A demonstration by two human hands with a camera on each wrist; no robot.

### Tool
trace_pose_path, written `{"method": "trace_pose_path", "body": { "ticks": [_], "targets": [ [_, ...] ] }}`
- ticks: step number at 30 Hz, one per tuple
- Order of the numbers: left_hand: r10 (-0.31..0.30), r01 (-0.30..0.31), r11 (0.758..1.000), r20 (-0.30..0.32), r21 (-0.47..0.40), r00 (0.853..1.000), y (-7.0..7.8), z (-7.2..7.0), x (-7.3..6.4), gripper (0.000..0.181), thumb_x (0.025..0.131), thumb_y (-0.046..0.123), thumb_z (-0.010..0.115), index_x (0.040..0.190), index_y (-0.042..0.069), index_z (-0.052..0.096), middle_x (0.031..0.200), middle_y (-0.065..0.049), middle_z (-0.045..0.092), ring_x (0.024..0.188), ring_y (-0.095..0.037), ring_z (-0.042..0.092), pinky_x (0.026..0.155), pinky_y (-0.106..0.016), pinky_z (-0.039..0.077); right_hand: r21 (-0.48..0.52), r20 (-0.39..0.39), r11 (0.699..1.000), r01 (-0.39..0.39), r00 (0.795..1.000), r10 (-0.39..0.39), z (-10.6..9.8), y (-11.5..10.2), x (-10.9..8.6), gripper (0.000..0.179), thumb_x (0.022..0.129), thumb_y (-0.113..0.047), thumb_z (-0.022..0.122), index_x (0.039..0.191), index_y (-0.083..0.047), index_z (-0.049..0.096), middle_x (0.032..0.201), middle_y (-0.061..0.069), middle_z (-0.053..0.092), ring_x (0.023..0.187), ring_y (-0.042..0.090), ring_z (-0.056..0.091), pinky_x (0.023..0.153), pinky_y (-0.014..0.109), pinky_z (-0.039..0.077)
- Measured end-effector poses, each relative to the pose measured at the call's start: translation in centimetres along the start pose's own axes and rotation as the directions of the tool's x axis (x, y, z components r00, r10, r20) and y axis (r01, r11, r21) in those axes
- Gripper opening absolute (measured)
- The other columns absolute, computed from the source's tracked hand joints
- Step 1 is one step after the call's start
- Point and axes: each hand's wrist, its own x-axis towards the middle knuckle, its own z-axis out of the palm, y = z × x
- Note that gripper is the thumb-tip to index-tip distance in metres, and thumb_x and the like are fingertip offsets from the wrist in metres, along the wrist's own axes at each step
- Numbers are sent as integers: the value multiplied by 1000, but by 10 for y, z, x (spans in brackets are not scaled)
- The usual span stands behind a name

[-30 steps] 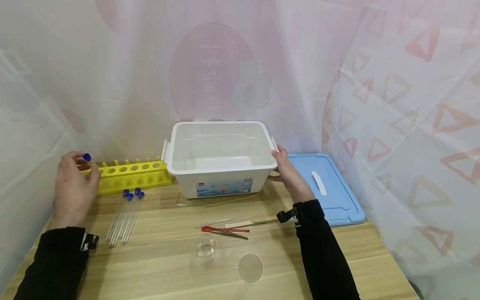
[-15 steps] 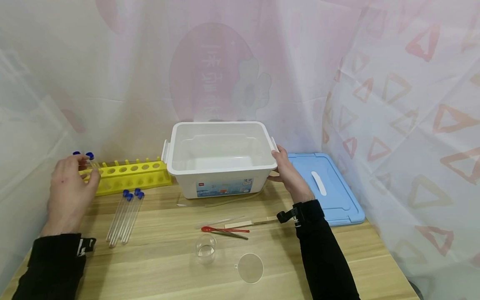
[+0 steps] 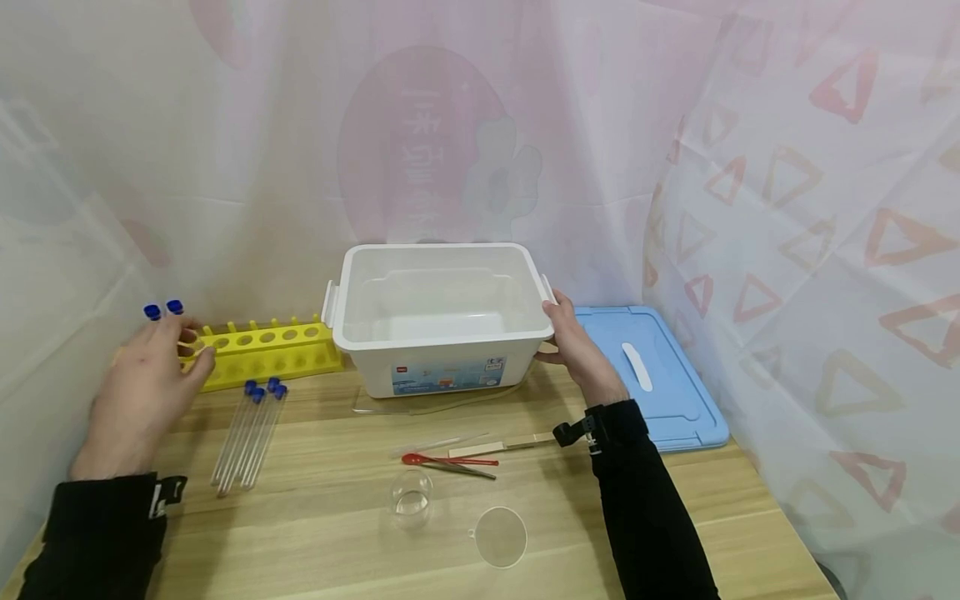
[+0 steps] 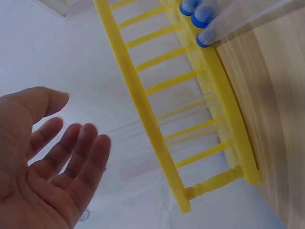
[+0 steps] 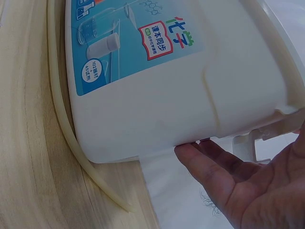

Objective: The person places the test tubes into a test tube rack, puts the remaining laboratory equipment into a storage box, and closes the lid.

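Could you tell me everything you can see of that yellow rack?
The yellow rack is long and plastic-looking, with round holes along its top, a lower tier and upright pegs at the back. It stands upright on the table. Two blue-capped tubes stand in its left end; the holes seen further right hold none. Its right end reaches the box, though whether they touch is unclear. The left hand is close by, touching no part of the rack in its wrist view.
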Motion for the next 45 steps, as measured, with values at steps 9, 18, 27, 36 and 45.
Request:
{"method": "trace_pose_path", "body": {
  "ticks": [9, 18, 27, 36, 45],
  "targets": [
    [114, -123, 991, 166, 49, 979, 2, 4, 1, 47, 114, 13, 72, 149, -15, 58, 140, -42, 65, 119, -58, 68, 92, -73, 60, 18, 1, 1000, -10, 1000, 10, -2, 1, 1, 80, 125, -61, 37, 189, -33, -1, 190, 23, 27, 171, 53, 46, 132, 77, 50],
    [130, -174, 978, 318, 113, 939, 8, 12, -1, 44, 113, 15, 77, 148, -11, 66, 136, -40, 74, 121, -60, 72, 96, -74, 62, 10, -1, 1000, -2, 1000, 2, -2, 1, -1, 78, 125, -61, 38, 189, -34, 2, 189, 20, 28, 170, 52, 48, 131, 76, 52],
    [149, -205, 972, 369, 117, 917, 7, 27, 1, 45, 108, 10, 83, 146, -11, 68, 134, -37, 77, 119, -58, 75, 97, -75, 63, 9, -2, 1000, 3, 1000, -3, -2, 2, -2, 77, 125, -61, 38, 189, -34, 3, 186, 21, 33, 169, 51, 50, 131, 75, 53],
    [126, -189, 974, 392, 128, 911, 1, 37, -2, 46, 108, 5, 80, 150, -8, 68, 144, -39, 73, 130, -64, 70, 105, -81, 60, 0, -1, 1000, 3, 1000, -3, -2, 0, -2, 80, 125, -61, 39, 189, -33, 1, 186, 22, 35, 169, 51, 49, 132, 75, 52],
    [87, -158, 977, 403, 146, 911, -7, 46, 0, 44, 110, 5, 78, 150, -9, 68, 146, -40, 72, 133, -64, 69, 109, -82, 58, -2, -1, 1000, 2, 1000, -2, -2, 0, -3, 79, 125, -62, 38, 189, -34, 1, 186, 22, 35, 170, 51, 49, 132, 75, 52]
  ]
}}
